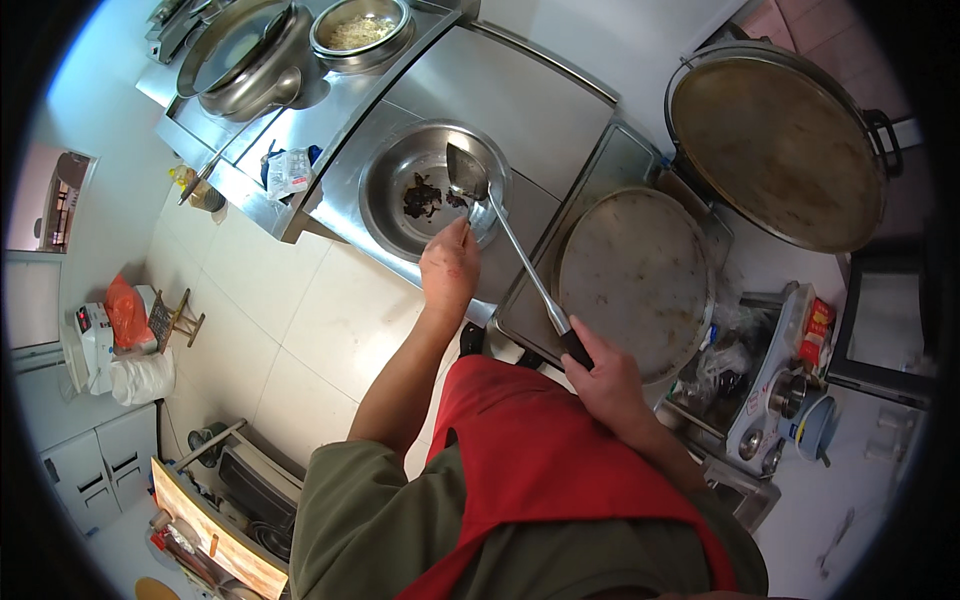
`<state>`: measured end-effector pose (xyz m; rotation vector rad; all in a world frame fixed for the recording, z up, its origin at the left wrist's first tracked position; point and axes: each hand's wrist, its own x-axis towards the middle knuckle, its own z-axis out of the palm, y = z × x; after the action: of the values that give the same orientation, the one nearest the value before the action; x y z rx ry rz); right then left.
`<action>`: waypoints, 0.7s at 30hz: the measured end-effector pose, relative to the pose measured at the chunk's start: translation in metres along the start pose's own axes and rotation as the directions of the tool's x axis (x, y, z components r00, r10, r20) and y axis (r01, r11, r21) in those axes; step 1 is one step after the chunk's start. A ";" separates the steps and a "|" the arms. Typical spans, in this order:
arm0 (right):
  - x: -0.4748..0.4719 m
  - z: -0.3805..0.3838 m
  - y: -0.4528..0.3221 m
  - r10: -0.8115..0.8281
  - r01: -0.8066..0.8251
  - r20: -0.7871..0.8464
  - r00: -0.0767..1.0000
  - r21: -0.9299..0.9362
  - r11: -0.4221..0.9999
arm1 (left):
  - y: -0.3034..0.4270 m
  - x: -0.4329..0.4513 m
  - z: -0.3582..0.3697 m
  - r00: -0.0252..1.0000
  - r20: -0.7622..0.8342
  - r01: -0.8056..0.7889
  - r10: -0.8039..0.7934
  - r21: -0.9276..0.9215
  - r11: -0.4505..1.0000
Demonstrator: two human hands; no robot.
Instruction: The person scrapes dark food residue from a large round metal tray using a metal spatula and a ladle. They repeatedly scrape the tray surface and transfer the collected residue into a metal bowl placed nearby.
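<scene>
A wide stainless steel basin [388, 217] sits on the steel counter before me, with dark, wet-looking scraps [422, 197] on its bottom. My right hand [611, 375] grips the black handle of a long metal wok spatula [529, 262]. The spatula's blade [466, 174] is inside the basin, beside the dark scraps. Over the basin's near rim, my left hand [450, 262] has its fingers pinched together close to the blade. At its fingertips is a small shiny object [486, 217], partly hidden, whose kind I cannot make out.
A large round griddle plate [637, 277] lies to the right, its raised lid [780, 150] behind. Back left are a big steel pot [255, 94], a ladle [281, 86] and a bowl of pale shredded food [364, 31]. A plastic packet [289, 174] lies near the counter's left end.
</scene>
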<state>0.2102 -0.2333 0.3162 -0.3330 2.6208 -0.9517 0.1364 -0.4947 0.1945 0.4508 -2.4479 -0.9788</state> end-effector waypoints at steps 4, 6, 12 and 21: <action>-0.002 0.004 0.001 -0.016 0.016 -0.031 0.999 0.016 1.000 | -0.034 0.007 0.018 0.996 -0.084 -0.039 0.041 0.023 0.999; 0.001 0.005 0.006 -0.036 0.037 -0.059 0.998 0.015 0.999 | -0.039 0.009 0.019 0.970 -0.213 -0.110 0.118 0.053 0.993; -0.002 0.006 -0.005 -0.001 0.000 -0.032 0.999 -0.033 0.999 | -0.015 -0.001 0.019 0.993 -0.115 -0.043 0.039 -0.029 0.999; -0.008 0.014 -0.002 -0.031 0.031 -0.046 0.998 -0.004 1.000 | -0.019 -0.006 0.014 0.996 -0.089 -0.024 0.023 -0.014 1.000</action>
<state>0.2233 -0.2405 0.3098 -0.3580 2.6664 -0.9770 0.1359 -0.4971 0.1703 0.4496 -2.3596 -0.9470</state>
